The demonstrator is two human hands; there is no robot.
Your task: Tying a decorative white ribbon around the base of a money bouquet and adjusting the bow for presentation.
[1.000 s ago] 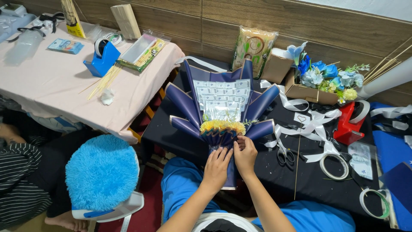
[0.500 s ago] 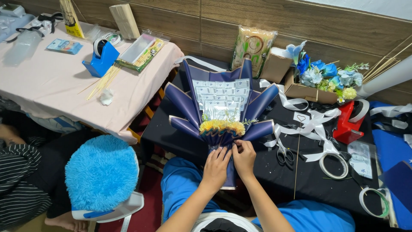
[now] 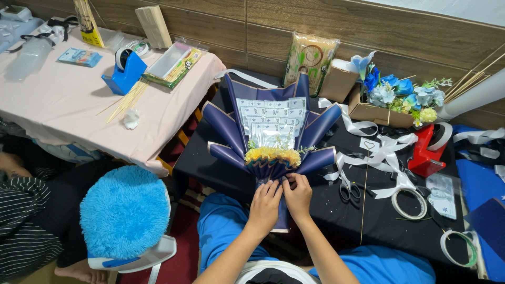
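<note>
Two hands, left hand (image 3: 264,206) and right hand (image 3: 298,196), both pinching one navy bouquet (image 3: 273,131) stem.

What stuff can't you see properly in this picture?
- Head view: the bouquet neck is covered by the left hand and right hand, so whatever they pinch is hidden.
- The papers inside the bouquet are too small to make out.
- The lower handle is partly behind the wrists.
- The person in stripes at left is cut off by the edge.
- The blue sheet at right runs out of frame.
</note>
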